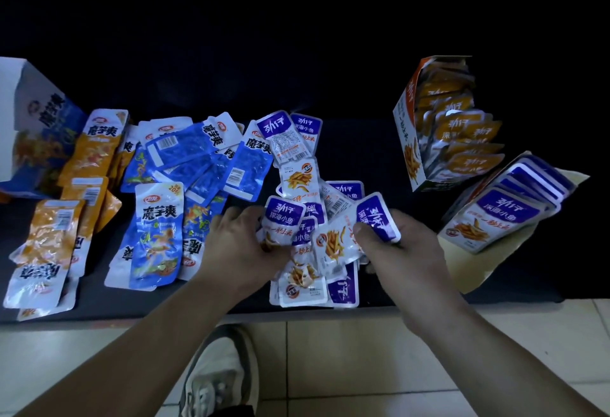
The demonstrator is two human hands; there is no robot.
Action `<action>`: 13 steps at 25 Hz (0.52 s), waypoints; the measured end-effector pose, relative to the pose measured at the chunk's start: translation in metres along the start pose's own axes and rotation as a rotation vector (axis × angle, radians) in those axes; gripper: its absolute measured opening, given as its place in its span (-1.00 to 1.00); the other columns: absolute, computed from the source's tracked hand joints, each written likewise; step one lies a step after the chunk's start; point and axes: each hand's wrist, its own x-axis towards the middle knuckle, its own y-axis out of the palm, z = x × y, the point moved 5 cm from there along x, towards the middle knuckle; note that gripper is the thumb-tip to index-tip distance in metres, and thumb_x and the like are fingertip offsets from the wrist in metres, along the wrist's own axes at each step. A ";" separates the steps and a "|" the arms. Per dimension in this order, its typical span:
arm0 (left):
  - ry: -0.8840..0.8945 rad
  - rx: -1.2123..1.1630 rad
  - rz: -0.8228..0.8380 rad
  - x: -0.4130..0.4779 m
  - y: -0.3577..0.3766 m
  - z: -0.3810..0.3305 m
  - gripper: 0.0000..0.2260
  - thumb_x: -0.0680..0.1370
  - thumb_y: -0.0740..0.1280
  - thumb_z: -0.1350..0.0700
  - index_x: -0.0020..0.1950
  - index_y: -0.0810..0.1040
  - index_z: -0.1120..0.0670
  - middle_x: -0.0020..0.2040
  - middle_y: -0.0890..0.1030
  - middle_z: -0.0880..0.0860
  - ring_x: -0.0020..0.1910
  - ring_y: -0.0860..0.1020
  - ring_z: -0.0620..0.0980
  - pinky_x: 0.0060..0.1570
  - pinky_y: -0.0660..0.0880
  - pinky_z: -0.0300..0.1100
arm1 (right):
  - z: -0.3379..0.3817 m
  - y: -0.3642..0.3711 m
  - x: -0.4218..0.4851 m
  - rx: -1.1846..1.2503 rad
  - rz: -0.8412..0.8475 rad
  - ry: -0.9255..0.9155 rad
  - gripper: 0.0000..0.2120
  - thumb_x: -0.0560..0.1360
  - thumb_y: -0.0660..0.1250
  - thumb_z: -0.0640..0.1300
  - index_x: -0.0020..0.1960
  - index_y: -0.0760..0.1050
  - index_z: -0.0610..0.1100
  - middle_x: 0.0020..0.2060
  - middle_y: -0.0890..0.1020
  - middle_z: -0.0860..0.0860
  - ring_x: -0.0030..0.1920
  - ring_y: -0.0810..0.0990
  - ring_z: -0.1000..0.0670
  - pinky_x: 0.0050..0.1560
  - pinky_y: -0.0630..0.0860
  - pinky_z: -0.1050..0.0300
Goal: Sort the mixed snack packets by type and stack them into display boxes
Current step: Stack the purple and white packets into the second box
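Note:
A loose heap of purple-and-white fish snack packets (pixel 298 149) lies in the middle of the dark table. My left hand (pixel 241 245) grips one purple packet (pixel 284 217) at the heap's left side. My right hand (pixel 399 251) pinches another purple packet (pixel 376 218) with the thumb on top. At the right, a row of purple packets (pixel 501 215) stands stacked in a flat cardboard display box (pixel 478 271). Behind it, an upright orange display box (pixel 407 139) holds orange packets (pixel 462 126).
Blue konjac packets (pixel 158 228) and orange konjac packets (pixel 95 146) lie scattered on the left half. A blue-and-white box (pixel 29 119) stands at the far left. The table's front edge (pixel 132 319) runs above a tiled floor, where a shoe (pixel 218 370) shows.

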 end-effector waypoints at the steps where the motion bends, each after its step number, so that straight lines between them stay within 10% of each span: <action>1: -0.020 -0.012 0.014 0.000 0.002 -0.001 -0.38 0.33 0.60 -0.15 0.32 0.53 0.01 0.06 0.45 -0.03 0.13 0.38 0.03 0.12 0.32 -0.12 | -0.005 0.000 0.003 0.031 0.011 0.044 -0.89 0.62 0.36 -0.15 -0.04 0.65 -0.03 -0.19 0.74 0.05 -0.17 0.73 0.04 -0.12 0.69 0.08; 13: 0.246 -0.458 0.047 -0.044 -0.007 -0.056 -0.41 0.37 0.59 0.00 0.34 0.48 -0.26 0.13 0.64 -0.25 0.13 0.63 -0.23 0.08 0.62 -0.12 | 0.001 0.000 0.001 0.219 0.105 0.063 -0.75 0.69 0.25 -0.04 0.31 0.55 0.16 0.00 0.75 0.04 -0.05 0.76 -0.04 -0.03 0.71 -0.11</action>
